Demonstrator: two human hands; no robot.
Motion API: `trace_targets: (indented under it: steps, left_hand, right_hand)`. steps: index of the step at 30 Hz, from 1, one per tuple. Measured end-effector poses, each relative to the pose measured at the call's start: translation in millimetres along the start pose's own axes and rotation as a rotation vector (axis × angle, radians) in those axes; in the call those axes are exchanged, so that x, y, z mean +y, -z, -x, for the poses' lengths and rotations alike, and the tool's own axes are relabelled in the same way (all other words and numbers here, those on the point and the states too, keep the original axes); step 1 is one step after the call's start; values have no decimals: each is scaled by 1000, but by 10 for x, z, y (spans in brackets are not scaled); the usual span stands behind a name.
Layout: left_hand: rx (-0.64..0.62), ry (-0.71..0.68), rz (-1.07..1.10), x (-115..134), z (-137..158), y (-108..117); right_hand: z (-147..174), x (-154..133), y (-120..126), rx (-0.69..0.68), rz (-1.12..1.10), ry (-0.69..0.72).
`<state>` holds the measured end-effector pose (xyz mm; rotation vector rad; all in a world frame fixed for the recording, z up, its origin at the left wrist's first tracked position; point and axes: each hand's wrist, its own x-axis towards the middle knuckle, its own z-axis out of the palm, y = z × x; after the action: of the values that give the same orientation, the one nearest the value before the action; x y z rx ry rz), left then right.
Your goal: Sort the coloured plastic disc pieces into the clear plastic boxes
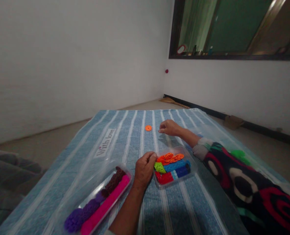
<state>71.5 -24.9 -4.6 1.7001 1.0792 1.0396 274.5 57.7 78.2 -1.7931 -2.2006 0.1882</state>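
My left hand (144,168) grips the left rim of a small clear plastic box (163,186), thumb and fingers closed on its edge. Inside the box are orange notched discs (170,158) and stacks of green, blue, red and dark blue ones. Farther out over the cloth is my right hand (169,127), its fingers pinched together; whatever they hold, if anything, cannot be made out. Just left of those fingertips, a single orange disc (148,128) lies flat on the cloth, apart from the hand.
A longer clear box (129,186) at the lower left holds purple, brown and pink disc rows. The blue striped cloth (125,130) covers the table and bears a "With love" print. Something green (240,156) lies beyond my right sleeve. White walls stand behind.
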Motion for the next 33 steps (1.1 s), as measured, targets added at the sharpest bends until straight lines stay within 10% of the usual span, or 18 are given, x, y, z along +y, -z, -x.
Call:
trace_targets:
  steps: [18,26,33]
  left_hand:
    - [9,25,24,-50,17,-20]
    - [-3,13,-4,-27,-25,-7]
    - [15,-14,-15,-40,-58,-5]
  right_hand:
    - [-943,-192,-839,-64,69,-295]
    - [-722,-229,-487,-62,31,-122]
    - [230,-22,111,-40,-54,97]
